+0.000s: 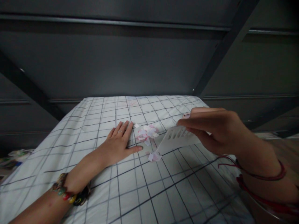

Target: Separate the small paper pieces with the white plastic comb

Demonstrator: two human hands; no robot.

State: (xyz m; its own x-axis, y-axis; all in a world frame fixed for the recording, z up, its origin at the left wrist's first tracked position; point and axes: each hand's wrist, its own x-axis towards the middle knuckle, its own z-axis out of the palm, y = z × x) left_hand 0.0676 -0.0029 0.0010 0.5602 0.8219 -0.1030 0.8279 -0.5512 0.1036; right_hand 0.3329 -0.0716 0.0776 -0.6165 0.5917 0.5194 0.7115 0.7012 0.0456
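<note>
My left hand (120, 141) lies flat on the checked cloth (130, 193), fingers stretched out and thumb apart, with nothing in it. Just right of its fingertips is a small heap of pink and white paper scraps (147, 133). A few more scraps (154, 156) lie nearer to me. My right hand (212, 130) is closed on a thin, white slotted piece (178, 140), tilted with its lower edge down beside the nearer scraps. What kind of tool it is I cannot make out. A small pinkish edge (186, 115) shows behind the right fingers, mostly hidden.
Dark grey panels with metal bars (130, 62) rise behind the cloth's far edge. Blurred, colourful items (17, 157) sit low at the far left. A curved, pale rim (268, 210) shows under my right forearm.
</note>
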